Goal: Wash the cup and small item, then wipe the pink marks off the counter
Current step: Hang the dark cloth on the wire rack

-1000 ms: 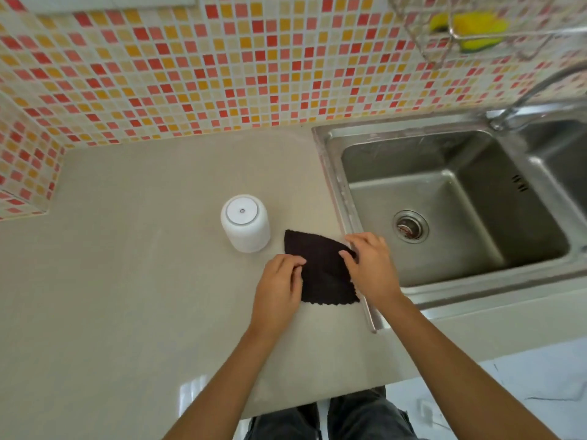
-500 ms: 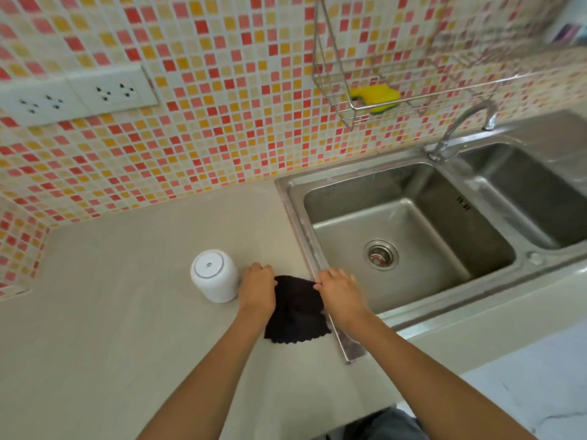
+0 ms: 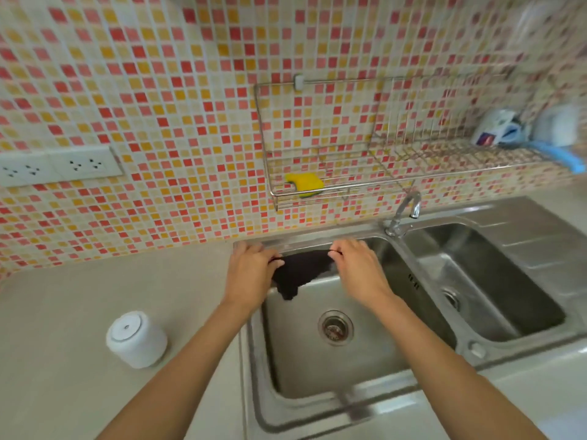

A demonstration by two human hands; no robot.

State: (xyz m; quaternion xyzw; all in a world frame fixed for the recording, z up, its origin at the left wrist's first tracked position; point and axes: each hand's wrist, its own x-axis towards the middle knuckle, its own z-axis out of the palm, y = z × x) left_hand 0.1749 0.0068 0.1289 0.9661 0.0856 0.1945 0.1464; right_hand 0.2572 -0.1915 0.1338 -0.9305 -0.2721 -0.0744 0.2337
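Black cloth [image 3: 298,274] is held stretched between both hands, just below the centre of the frame, over the back of the left basin of the sink [image 3: 317,369]. Its upper left corner is pinched by the left hand [image 3: 251,269] and its upper right corner by the right hand [image 3: 359,268], the fingers of both curled onto the fabric. The lower part of the cloth hangs slack above the drain [image 3: 335,327], apart from it; whether the basin's back wall is touched cannot be told.

A white cup [image 3: 136,339] is seen upside down on the bench [image 3: 63,296] at lower left, left of the sink and well apart from both hands. A tap [image 3: 408,211] is mounted behind the divide between the two basins. A yellow sponge [image 3: 305,184] is kept in the wire rack [image 3: 394,177] on the tiled wall [image 3: 158,74], above the sink. Sockets [image 3: 60,165] are set into the wall at the left edge.
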